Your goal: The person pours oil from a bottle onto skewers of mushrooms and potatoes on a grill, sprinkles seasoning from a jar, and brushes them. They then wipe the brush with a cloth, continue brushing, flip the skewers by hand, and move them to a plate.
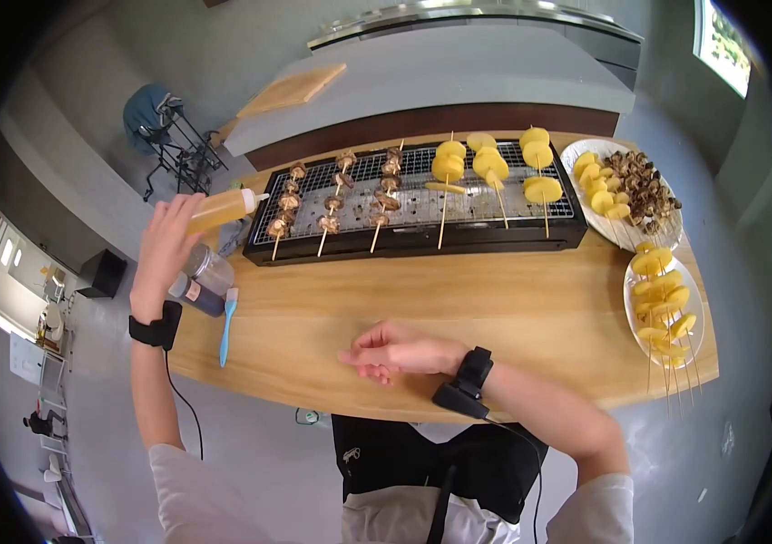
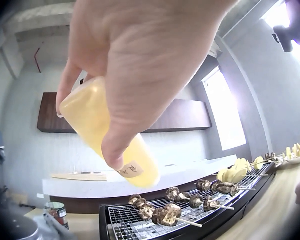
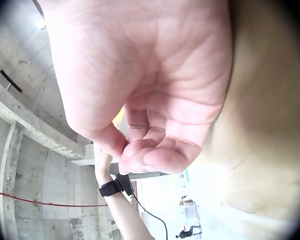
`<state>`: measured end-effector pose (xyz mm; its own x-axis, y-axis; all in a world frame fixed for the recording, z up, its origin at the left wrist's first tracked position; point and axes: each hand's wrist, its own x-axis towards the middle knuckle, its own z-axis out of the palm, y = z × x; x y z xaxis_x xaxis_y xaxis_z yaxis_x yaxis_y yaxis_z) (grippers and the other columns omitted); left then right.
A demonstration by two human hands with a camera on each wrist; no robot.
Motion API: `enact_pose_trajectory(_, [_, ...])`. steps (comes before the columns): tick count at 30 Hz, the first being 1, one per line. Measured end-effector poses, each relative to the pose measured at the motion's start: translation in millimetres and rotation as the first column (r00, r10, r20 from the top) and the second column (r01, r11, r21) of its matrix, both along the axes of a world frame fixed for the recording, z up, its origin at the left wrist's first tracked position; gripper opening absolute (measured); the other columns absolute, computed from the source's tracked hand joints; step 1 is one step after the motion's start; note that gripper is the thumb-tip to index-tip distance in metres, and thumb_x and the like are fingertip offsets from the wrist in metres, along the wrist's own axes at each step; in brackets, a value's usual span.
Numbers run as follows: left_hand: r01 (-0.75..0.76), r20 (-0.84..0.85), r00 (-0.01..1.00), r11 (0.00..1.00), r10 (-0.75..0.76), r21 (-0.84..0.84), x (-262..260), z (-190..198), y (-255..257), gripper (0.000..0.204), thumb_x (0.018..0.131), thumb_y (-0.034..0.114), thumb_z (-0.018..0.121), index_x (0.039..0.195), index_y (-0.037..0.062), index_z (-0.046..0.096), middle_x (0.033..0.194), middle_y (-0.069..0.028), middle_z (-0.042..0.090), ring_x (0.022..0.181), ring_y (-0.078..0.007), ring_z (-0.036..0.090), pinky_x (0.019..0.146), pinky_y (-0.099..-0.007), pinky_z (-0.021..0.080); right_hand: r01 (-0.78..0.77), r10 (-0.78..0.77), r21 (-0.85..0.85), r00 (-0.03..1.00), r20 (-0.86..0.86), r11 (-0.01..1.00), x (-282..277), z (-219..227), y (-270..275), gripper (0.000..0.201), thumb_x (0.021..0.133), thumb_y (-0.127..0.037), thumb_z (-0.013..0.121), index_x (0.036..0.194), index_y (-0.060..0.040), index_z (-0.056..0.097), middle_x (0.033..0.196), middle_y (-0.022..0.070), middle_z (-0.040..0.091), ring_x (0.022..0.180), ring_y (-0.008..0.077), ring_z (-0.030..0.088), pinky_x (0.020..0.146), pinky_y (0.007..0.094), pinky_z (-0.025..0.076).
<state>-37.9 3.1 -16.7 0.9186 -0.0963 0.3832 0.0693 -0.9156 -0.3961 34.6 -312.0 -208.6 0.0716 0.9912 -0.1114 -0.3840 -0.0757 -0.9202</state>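
Note:
My left hand (image 1: 168, 245) grips a squeeze bottle of yellow liquid (image 1: 219, 210), tilted with its white nozzle toward the grill's left end. In the left wrist view, the thumb and fingers of the left hand (image 2: 135, 65) wrap the bottle (image 2: 90, 115) above the mushroom skewers (image 2: 166, 215). On the black grill (image 1: 404, 243) lie three mushroom skewers (image 1: 332, 203) at left and three potato-slice skewers (image 1: 492, 165) at right. My right hand (image 1: 395, 352) rests over the table's front, fingers loosely curled and holding nothing; the right wrist view shows its palm (image 3: 150, 85).
A clear jar (image 1: 210, 268), a dark-filled bottle (image 1: 197, 296) and a blue brush (image 1: 226, 328) are at the table's left. Plates of mushrooms and potato skewers (image 1: 631, 192) (image 1: 664, 304) sit at right. Behind stands a grey counter (image 1: 459, 72) with a wooden board (image 1: 291, 89).

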Motion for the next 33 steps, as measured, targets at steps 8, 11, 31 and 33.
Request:
enact_pose_trajectory(8, [-0.012, 0.083, 0.996, 0.996, 0.018, -0.083, 49, -19, 24, 0.056, 0.079, 0.017, 0.069, 0.131, 0.0111, 0.049, 0.115, -0.0059, 0.055, 0.102, -0.0308, 0.051, 0.082, -0.0407, 0.049, 0.012, -0.013, -0.023, 0.999, -0.038, 1.000, -2, -4, 2, 0.036, 0.094, -0.037, 0.063, 0.079, -0.0045, 0.061, 0.069, -0.0009, 0.056, 0.057, 0.0054, 0.050, 0.055, 0.0208, 0.042])
enact_pose_trajectory(11, [-0.018, 0.141, 0.990, 0.997, 0.028, -0.075, 64, -30, 25, 0.052, 0.079, 0.015, 0.070, 0.126, 0.0105, 0.051, 0.108, -0.0074, 0.055, 0.099, -0.0315, 0.053, 0.081, -0.0420, 0.049, 0.006, -0.006, 0.033, 1.000, 0.001, 0.999, 0, -9, 4, 0.035, 0.095, -0.037, 0.063, 0.079, -0.0050, 0.061, 0.069, -0.0003, 0.057, 0.057, 0.0069, 0.052, 0.056, 0.0218, 0.044])
enact_pose_trajectory(31, [-0.005, 0.089, 0.996, 0.995, 0.014, -0.102, -16, -16, -4, 0.052, 0.077, 0.013, 0.070, 0.126, 0.0095, 0.054, 0.115, -0.0053, 0.056, 0.104, -0.0289, 0.053, 0.087, -0.0374, 0.047, 0.017, -0.017, -0.009, 1.000, -0.011, 1.000, 1, -5, 8, 0.037, 0.097, -0.034, 0.060, 0.078, -0.0030, 0.061, 0.065, -0.0002, 0.054, 0.059, 0.0087, 0.051, 0.058, 0.0249, 0.044])
enact_pose_trajectory(33, [0.065, 0.079, 0.995, 0.990, -0.056, -0.125, 17, -24, 12, 0.052, 0.077, 0.014, 0.070, 0.126, 0.0091, 0.054, 0.114, -0.0055, 0.056, 0.104, -0.0289, 0.053, 0.087, -0.0375, 0.047, 0.006, -0.006, -0.010, 1.000, -0.029, 1.000, 1, -5, 8, 0.036, 0.097, -0.035, 0.060, 0.079, -0.0036, 0.061, 0.066, -0.0005, 0.054, 0.060, 0.0086, 0.051, 0.058, 0.0249, 0.044])
